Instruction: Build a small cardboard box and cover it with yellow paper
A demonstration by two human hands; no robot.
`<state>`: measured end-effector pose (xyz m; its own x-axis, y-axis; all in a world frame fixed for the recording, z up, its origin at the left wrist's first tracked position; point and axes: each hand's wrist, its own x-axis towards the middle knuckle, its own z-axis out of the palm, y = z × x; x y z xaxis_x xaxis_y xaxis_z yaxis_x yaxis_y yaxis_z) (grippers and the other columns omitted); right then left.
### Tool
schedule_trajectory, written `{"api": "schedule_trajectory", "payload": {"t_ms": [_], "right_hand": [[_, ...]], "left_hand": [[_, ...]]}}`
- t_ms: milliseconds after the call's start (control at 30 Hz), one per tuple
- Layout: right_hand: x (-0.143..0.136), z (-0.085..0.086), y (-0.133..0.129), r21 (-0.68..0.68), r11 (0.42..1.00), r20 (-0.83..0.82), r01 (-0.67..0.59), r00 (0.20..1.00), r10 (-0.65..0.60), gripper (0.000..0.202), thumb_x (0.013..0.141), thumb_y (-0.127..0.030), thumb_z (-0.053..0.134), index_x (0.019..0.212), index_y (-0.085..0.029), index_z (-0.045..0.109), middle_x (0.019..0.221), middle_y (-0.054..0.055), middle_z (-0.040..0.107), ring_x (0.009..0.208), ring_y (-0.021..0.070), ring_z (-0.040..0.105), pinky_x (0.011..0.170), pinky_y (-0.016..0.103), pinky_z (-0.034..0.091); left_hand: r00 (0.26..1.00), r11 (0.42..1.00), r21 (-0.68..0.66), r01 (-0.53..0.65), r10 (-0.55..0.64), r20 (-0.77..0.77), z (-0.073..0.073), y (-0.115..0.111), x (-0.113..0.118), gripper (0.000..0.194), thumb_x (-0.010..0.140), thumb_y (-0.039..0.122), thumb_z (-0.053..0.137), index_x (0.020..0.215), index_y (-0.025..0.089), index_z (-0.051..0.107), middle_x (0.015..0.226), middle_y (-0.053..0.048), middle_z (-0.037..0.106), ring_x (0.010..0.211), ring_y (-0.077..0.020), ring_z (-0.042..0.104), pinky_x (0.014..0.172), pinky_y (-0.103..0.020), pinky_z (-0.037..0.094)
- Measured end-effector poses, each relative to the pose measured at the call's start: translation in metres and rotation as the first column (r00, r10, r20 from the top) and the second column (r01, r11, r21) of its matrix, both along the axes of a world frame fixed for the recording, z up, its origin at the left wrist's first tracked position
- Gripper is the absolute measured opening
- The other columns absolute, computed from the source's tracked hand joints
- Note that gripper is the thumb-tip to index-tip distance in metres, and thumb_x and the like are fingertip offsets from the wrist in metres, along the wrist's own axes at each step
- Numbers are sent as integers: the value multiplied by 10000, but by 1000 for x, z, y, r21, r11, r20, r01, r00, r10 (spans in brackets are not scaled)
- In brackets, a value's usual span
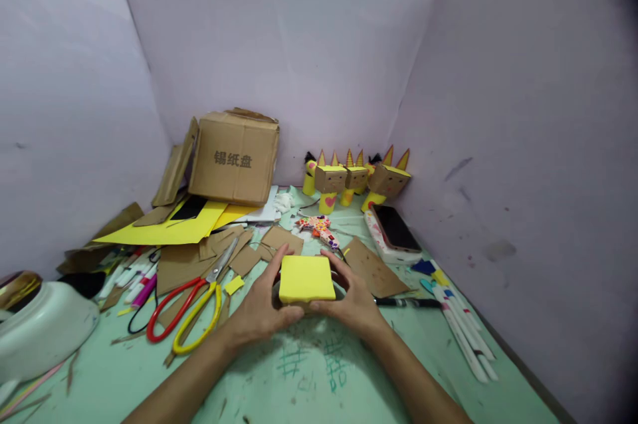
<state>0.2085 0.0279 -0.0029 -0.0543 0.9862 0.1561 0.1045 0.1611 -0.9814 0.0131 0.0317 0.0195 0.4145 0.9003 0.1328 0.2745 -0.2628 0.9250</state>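
Note:
A small box with a bright yellow top (307,278) is held between both hands at the middle of the table. My left hand (266,301) grips its left side, with the thumb along the near edge. On the right side, my right hand (349,298) holds it the same way, thumb at the near edge. The lower part of the box is mostly hidden by my fingers. Scissors with one red and one yellow handle (197,304) lie left of my left hand. A black-handled tool (409,302) rests just right of my right hand.
A cardboard box (234,158), yellow paper (164,231) and cardboard scraps lie at left. Cardboard-headed figures (330,179) stand at the back. A phone (396,228), a glue gun (319,228) and white markers (463,334) are right of centre. A white object (54,324) sits far left.

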Motion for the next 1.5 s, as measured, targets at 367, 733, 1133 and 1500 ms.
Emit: {"api": "schedule_trajectory", "payload": {"t_ms": [367, 733, 1133, 1500], "right_hand": [[-9, -4, -7, 11, 1000, -33, -2, 999, 2, 811, 489, -281, 846, 1199, -251, 455, 1213, 82, 562, 1034, 253, 587, 866, 397, 488], [-24, -1, -9, -17, 872, 76, 489, 871, -486, 845, 515, -308, 802, 1222, -238, 343, 1264, 133, 461, 1188, 344, 430, 1015, 516, 336], [-38, -6, -32, 194, 954, 73, 230, 966, -248, 223, 642, -123, 510, 837, -231, 499, 864, 40, 558, 851, 227, 552, 804, 389, 471], [-17, -11, 10, -20, 994, -250, -103, 964, 95, 626, 538, -115, 514, 1155, -226, 512, 1227, 75, 575, 1151, 267, 527, 956, 413, 426]], "left_hand": [[954, 960, -162, -231, 256, 159, -10, 7, 18, 664, 869, 566, 346, 1375, 136, 370, 1436, -99, 393, 1317, -268, 345, 1087, -405, 273], [875, 865, 158, -476, 447, 185, -10, -24, 21, 542, 877, 480, 410, 1341, 219, 310, 1377, -108, 382, 1256, -288, 393, 1017, -432, 363], [960, 964, 37, -261, 256, 116, -11, 0, 9, 1024, 596, 493, 697, 1402, 139, 174, 1386, -166, 364, 1244, -343, 411, 1035, -447, 327], [867, 986, -166, 13, 72, 493, -28, 18, -6, 959, 531, 221, 675, 1387, 158, 246, 1373, -137, 418, 1287, -371, 344, 1059, -454, 278]]}}
